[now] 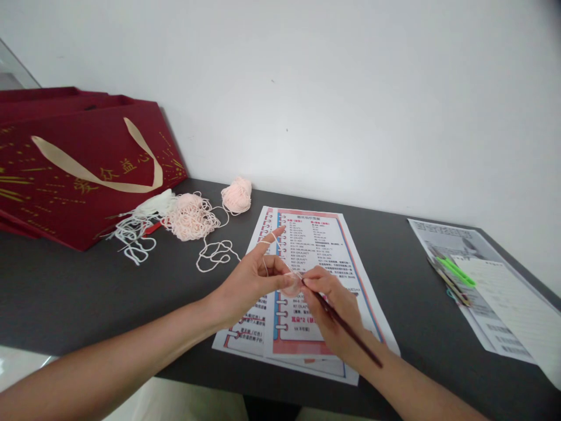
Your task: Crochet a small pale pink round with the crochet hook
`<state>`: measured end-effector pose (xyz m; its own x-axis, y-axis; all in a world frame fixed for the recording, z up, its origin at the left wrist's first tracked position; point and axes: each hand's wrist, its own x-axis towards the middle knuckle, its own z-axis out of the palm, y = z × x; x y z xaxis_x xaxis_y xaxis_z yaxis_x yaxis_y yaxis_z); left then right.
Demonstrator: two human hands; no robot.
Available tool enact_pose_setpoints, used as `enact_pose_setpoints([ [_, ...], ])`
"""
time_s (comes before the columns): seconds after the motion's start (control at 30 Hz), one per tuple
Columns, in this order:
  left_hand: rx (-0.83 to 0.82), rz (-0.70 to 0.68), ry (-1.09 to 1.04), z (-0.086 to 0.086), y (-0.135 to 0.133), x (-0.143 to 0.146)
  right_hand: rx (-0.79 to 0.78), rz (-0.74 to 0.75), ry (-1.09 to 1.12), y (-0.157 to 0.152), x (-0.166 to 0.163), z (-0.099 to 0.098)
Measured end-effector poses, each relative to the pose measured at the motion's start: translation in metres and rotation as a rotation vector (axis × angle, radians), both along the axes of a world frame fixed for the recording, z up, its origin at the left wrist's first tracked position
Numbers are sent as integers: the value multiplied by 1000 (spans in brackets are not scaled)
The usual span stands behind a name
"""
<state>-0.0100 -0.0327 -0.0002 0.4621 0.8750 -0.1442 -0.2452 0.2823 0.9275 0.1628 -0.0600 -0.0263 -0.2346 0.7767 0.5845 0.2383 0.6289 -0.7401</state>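
Observation:
My left hand (258,272) pinches a small pale pink crochet piece (290,287) between thumb and fingers. Its index finger points up, with pink yarn running over it. In my right hand (331,298) is a dark brown crochet hook (350,332), held like a pen; its tip meets the piece, and the exact stitch is too small to make out. Both hands are above printed pattern sheets (324,345). A loose strand of yarn (214,255) lies to the left of the sheets, near a tangled pink yarn heap (190,219).
A pink yarn ball (237,195) sits by the wall. White yarn (135,231) lies before a dark red gift bag (87,169) with cream ribbon handles. On the right are papers (512,304), a bright green tool (456,271) and slim pen-like items (451,280) on the dark table (144,310).

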Motion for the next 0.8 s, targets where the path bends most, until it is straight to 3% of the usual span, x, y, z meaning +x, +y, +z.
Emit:
enact_pose_setpoints([
  [0.1, -21, -18, 0, -1, 0, -1, 292, 14, -324, 0, 4, -2],
  [0.2, -49, -34, -10, -1, 1, -1, 409, -55, -507, 0, 4, 1],
  [0.33, -151, -44, -69, 1, 3, 0, 533, -184, -611, -4, 1, 6],
  [0.43, -272, -95, -158, 3, 4, -1, 564, -168, -587, -6, 1, 5],
  [0.53, -331, -156, -208, 3, 7, -4, 390, -71, -351, -6, 2, 2],
  [0.7, -285, -134, -189, 4, 12, -13, -291, 76, 255, -2, 1, 5],
  [0.8, -225, -128, -161, 5, 16, -17, -474, 178, 485, 3, 3, 8],
])
